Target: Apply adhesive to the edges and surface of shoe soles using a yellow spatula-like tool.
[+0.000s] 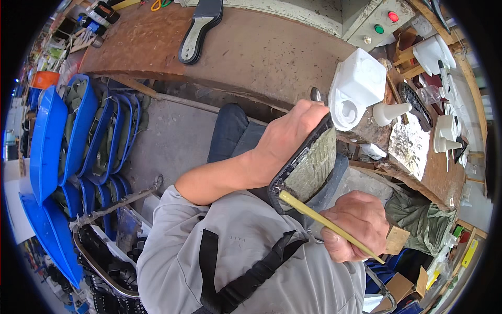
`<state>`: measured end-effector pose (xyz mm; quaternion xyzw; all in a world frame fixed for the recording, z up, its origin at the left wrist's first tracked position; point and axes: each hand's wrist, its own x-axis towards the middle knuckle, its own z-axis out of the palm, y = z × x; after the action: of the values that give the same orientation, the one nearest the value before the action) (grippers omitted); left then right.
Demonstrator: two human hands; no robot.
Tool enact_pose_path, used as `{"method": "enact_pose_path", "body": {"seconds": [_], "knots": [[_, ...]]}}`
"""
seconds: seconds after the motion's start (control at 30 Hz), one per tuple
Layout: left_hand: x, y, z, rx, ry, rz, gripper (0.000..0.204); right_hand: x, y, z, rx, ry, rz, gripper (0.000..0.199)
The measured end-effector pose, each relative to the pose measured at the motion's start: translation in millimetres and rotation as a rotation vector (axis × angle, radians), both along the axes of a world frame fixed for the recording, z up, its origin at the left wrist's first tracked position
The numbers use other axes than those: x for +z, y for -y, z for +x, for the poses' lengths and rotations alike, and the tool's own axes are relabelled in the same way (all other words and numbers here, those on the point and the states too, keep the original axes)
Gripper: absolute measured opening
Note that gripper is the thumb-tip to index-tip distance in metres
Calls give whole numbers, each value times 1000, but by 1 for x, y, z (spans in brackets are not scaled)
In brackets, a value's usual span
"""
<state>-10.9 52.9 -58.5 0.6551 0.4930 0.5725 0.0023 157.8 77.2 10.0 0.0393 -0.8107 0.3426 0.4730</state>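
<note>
My left hand (pixel 290 133) is wrapped round a dark shoe (pixel 308 167), which is tilted so that its pale grey-green, textured underside shows. The shoe's dark edge folds around this underside. In my right hand (pixel 358 225), fingers curled, is a slim yellow stick (pixel 329 225). Its far end meets the shoe's lower edge; whether it bears bristles cannot be made out. Just beyond the left hand, a white plastic container (pixel 361 78) with a round cup at its front stands at the bench edge.
Shoe soles (pixel 201 31) lie stacked on the brown workbench (pixel 272 47). A white nozzle-like cone (pixel 391 113) stands right of the container. The control box (pixel 379 26) has red and green buttons. Blue trays (pixel 49 141) holding greenish pieces are racked at left; a metal-framed cart (pixel 104 261) is nearer.
</note>
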Motion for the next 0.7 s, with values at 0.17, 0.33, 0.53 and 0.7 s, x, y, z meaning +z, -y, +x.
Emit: {"method": "enact_pose_path", "body": {"seconds": [0.17, 0.33, 0.53, 0.7], "knots": [[5, 10, 0, -149, 51, -168, 55, 4, -9, 0, 32, -1, 2, 23], [7, 16, -3, -326, 73, -304, 55, 10, -25, -2, 138, 18, -2, 21], [13, 19, -4, -502, 90, -417, 53, 10, -33, -1, 255, 47, -11, 21], [13, 17, -2, -581, 126, -505, 50, 9, -35, 2, 293, 54, -2, 21]]}}
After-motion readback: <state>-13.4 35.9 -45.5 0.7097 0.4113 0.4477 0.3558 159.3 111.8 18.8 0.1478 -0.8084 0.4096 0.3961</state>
